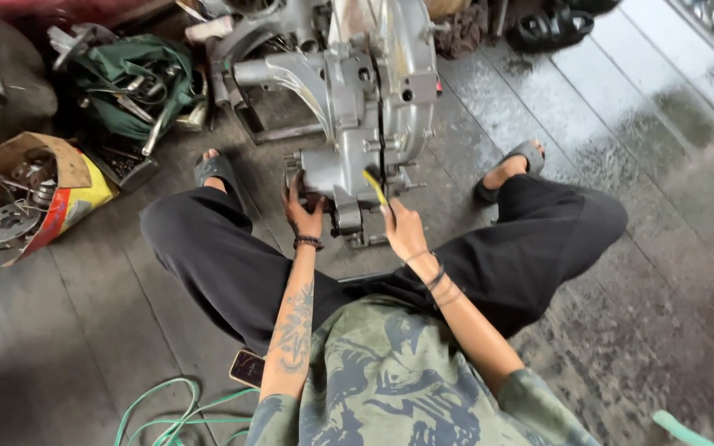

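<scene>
Squatting on the dark plank floor point(638, 248), the person faced a grey metal engine casing point(365, 99) standing between the sandalled feet. Head view: the left hand point(303, 216) was pressed against the casing's lower left side, fingers wrapped on its edge. The right hand point(402, 231) was closed around a yellow-handled tool point(375, 187), its tip set into the casing's seam. A cardboard box of parts point(22, 194) lay well apart to the left.

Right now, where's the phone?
In the head view, the phone lies on the floor at lower left, tucked against the person's left thigh, just above the loops of green hose.
</scene>
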